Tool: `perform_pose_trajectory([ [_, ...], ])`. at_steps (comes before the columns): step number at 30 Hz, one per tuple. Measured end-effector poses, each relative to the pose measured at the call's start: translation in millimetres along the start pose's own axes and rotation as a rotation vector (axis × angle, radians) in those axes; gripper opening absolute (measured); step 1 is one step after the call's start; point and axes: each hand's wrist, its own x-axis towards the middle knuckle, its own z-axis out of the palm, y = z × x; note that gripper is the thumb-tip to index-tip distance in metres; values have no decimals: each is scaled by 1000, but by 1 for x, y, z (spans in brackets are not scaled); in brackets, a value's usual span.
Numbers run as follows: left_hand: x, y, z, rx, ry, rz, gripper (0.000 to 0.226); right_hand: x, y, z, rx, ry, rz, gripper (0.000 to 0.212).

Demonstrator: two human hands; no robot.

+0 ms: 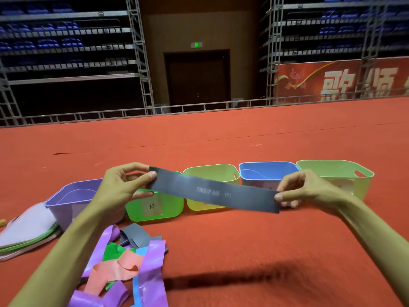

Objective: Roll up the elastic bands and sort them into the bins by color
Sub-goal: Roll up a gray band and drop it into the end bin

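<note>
The grey band (212,191) hangs in the middle of the frame, held flat and fairly taut above the red floor (243,251). The left hand (124,187) pinches its left end between thumb and fingers. The right hand (305,191) pinches its right end the same way. No roll has been started, so the whole length is loose.

The first risk is the elastic itself. If either pinch slips while the band is stretched, the free end will likely snap across to the other hand, and the rolling has to begin again. A roll begun crooked would probably cone outward and spring open once it is let go.

The second risk is the sort. The bins in the row behind are purple (64,209), green (172,207), yellow (210,168), blue (265,163) and pale green (332,161), and none looks grey. The green one carries a paper label, and the others may too (the band and hands cover most of the fronts), so a wrong drop is easy unless the labels are read.

The pile (128,262) of purple, green, pink, blue and grey bands lies tangled at lower left, just under the left forearm. A dropped grey roll could land in it and come undone among the loops.
</note>
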Motion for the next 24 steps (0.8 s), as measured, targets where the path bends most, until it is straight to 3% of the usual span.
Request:
perform_pose_trajectory([
  [2, 2, 9, 12, 106, -58, 95, 7, -2, -10, 4, -207, -94, 47, 30],
  [5, -4, 21, 47, 246, -240, 194, 15, 3, -38, 37, -420, -119, -45, 29],
  [7, -7, 28, 72, 310, -312, 244, 17, 10, -60, 69, -212, -28, -215, 28],
  [10, -8, 34, 89, 324, -293, 280, 21, 17, -86, 101, 84, 8, -348, 21],
  [16, -16, 40, 74, 226, -242, 269, 24, 26, -100, 120, 143, 0, -460, 5],
  [24, -14, 25, 60, -73, -235, 164, 21, 26, -111, 128, 224, 76, -532, 20],
])
